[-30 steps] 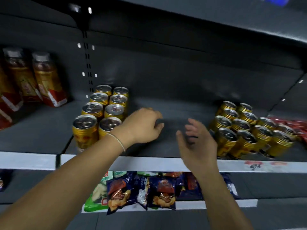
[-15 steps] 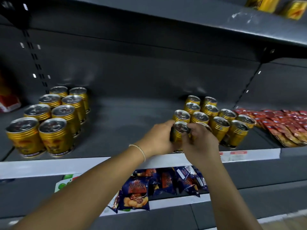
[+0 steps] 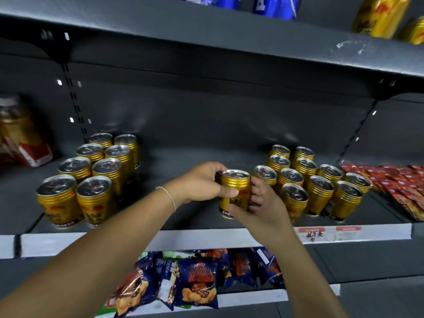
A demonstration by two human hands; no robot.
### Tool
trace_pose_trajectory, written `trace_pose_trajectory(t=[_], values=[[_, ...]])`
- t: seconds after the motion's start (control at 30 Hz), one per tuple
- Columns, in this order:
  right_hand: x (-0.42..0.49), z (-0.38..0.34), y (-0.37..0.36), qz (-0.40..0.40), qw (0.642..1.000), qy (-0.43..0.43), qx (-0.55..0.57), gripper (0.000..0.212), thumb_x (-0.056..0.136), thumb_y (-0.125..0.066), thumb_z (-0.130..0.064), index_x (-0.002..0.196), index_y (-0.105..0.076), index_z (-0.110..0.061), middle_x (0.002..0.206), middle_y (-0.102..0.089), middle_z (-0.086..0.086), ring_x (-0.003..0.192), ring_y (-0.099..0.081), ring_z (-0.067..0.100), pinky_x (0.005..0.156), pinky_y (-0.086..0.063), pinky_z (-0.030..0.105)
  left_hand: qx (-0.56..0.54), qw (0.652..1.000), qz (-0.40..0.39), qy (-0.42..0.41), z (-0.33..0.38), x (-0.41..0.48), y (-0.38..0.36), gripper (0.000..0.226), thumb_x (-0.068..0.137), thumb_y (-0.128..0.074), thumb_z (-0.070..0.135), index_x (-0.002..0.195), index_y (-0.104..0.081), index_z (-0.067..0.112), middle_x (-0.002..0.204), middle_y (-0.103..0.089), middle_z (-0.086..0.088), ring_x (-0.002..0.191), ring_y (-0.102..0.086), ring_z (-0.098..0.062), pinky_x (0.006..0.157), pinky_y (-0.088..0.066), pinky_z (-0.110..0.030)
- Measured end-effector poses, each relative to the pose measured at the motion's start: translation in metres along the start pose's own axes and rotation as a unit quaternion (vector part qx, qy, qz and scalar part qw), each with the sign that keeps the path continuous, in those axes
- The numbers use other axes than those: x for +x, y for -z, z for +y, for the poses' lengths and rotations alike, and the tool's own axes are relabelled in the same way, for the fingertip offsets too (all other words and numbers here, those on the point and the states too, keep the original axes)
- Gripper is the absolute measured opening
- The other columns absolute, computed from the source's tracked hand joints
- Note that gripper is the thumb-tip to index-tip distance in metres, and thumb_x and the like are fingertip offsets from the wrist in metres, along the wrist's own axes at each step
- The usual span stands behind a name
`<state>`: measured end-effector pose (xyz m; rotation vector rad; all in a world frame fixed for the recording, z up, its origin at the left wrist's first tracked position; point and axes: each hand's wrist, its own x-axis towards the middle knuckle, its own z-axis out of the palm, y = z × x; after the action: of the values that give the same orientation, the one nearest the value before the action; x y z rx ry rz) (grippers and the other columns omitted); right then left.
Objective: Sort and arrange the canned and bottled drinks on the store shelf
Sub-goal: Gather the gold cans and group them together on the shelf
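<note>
A gold drink can stands upright near the front middle of the dark shelf. My left hand grips its left side with the thumb across the front. Around the lower right side my right hand curls its fingers. To the left stands a block of several gold cans in two rows. A second block of several gold cans stands close to the right of the held can.
Bottles with red and gold labels stand at the far left. Red sachets lie at the far right. The shelf above carries blue cans and gold cans. Snack bags fill the shelf below.
Both hands went from the empty shelf middle to the right-hand group and closed on one can. That can now sits left of its group, nearer the shelf's middle.
</note>
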<state>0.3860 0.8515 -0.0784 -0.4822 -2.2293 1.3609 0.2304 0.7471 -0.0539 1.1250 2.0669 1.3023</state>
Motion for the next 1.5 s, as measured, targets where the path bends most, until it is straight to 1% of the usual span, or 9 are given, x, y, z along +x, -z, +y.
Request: trace_pose_trajectory(t=[0.17, 0.27, 0.37, 0.53, 0.63, 0.7, 0.83, 1.0, 1.5], values=[[0.026, -0.011, -0.054, -0.013, 0.999, 0.001, 0.042, 0.051, 0.069, -0.089, -0.018, 0.107, -0.062, -0.039, 0.101, -0.072, -0.02, 0.093, -0.069, 0.001, 0.081, -0.057, 0.022, 0.102, 0.995, 0.015, 0.02, -0.006, -0.019, 0.052, 0.037, 0.075, -0.084, 0.024, 0.105, -0.066, 0.016, 0.101, -0.072, -0.001, 0.097, -0.067, -0.019, 0.092, -0.053, -0.039], [0.043, -0.017, -0.09, -0.044, 0.996, -0.011, 0.078, 0.054, 0.065, -0.09, -0.008, 0.11, -0.066, -0.027, 0.102, -0.075, -0.006, 0.095, -0.071, 0.013, 0.089, -0.058, 0.038, 0.172, 0.984, 0.024, 0.027, -0.019, -0.029, 0.083, 0.038, 0.072, -0.084, 0.03, 0.104, -0.067, 0.019, 0.098, -0.071, 0.004, 0.093, -0.066, -0.014, 0.089, -0.053, -0.033], [0.06, -0.021, -0.127, -0.032, 0.995, -0.002, 0.093, 0.057, 0.065, -0.089, 0.0, 0.111, -0.066, -0.025, 0.103, -0.075, -0.005, 0.097, -0.072, 0.014, 0.088, -0.058, 0.033, 0.246, 0.968, 0.035, 0.022, -0.029, -0.033, 0.117, 0.04, 0.072, -0.084, 0.037, 0.104, -0.067, 0.022, 0.097, -0.07, 0.007, 0.09, -0.064, -0.012, 0.083, -0.052, -0.027], [0.091, -0.021, -0.179, -0.013, 0.999, -0.012, 0.04, 0.056, 0.064, -0.089, -0.008, 0.101, -0.062, -0.039, 0.103, -0.073, -0.009, 0.096, -0.07, 0.01, 0.092, -0.057, 0.038, 0.356, 0.931, 0.073, 0.021, -0.048, -0.032, 0.183, 0.045, 0.094, -0.06, 0.034, 0.134, -0.054, 0.015, 0.131, -0.06, -0.004, 0.119, -0.056, -0.02, 0.101, -0.046, -0.031], [0.112, -0.02, -0.204, -0.005, 0.999, -0.026, 0.018, 0.055, 0.061, -0.088, -0.018, 0.101, -0.06, -0.042, 0.107, -0.071, -0.009, 0.1, -0.069, 0.014, 0.095, -0.055, 0.044, 0.415, 0.905, 0.082, 0.042, -0.067, -0.032, 0.216, 0.041, 0.096, -0.049, 0.029, 0.135, -0.053, 0.015, 0.136, -0.056, -0.007, 0.123, -0.052, -0.026, 0.103, -0.044, -0.035], [0.129, -0.018, -0.218, 0.005, 1.0, -0.025, 0.011, 0.052, 0.059, -0.087, -0.024, 0.097, -0.059, -0.044, 0.106, -0.071, -0.008, 0.1, -0.069, 0.015, 0.095, -0.054, 0.045, 0.425, 0.901, 0.077, 0.05, -0.079, -0.032, 0.228, 0.042, 0.097, -0.046, 0.033, 0.135, -0.051, 0.016, 0.137, -0.055, -0.01, 0.123, -0.052, -0.029, 0.103, -0.044, -0.038], [0.157, -0.018, -0.238, 0.01, 1.0, -0.018, -0.014, 0.05, 0.062, -0.086, -0.023, 0.099, -0.057, -0.04, 0.107, -0.07, -0.004, 0.101, -0.068, 0.019, 0.095, -0.054, 0.047, 0.426, 0.902, 0.046, 0.043, -0.096, -0.03, 0.236, 0.06, 0.1, -0.036, 0.048, 0.153, -0.025, 0.02, 0.157, -0.031, -0.009, 0.143, -0.031, -0.029, 0.115, -0.027, -0.037], [0.166, -0.02, -0.251, 0.028, 0.997, -0.005, -0.071, 0.056, 0.074, -0.08, -0.018, 0.122, -0.055, -0.029, 0.111, -0.069, -0.001, 0.103, -0.066, 0.019, 0.095, -0.052, 0.038, 0.458, 0.889, -0.001, 0.002, -0.107, -0.021, 0.231, 0.064, 0.101, -0.029, 0.052, 0.155, -0.02, 0.018, 0.163, -0.014, -0.003, 0.15, -0.011, -0.021, 0.12, -0.007, -0.036], [0.169, -0.012, -0.263, 0.062, 0.997, -0.012, -0.048, 0.049, 0.077, -0.078, -0.019, 0.121, -0.058, -0.022, 0.111, -0.071, -0.001, 0.106, -0.067, 0.021, 0.097, -0.053, 0.046, 0.474, 0.88, -0.001, -0.011, -0.121, -0.014, 0.227, 0.071, 0.1, -0.023, 0.054, 0.156, -0.01, 0.012, 0.164, -0.008, -0.007, 0.151, -0.003, -0.021, 0.118, 0.0, -0.03]])
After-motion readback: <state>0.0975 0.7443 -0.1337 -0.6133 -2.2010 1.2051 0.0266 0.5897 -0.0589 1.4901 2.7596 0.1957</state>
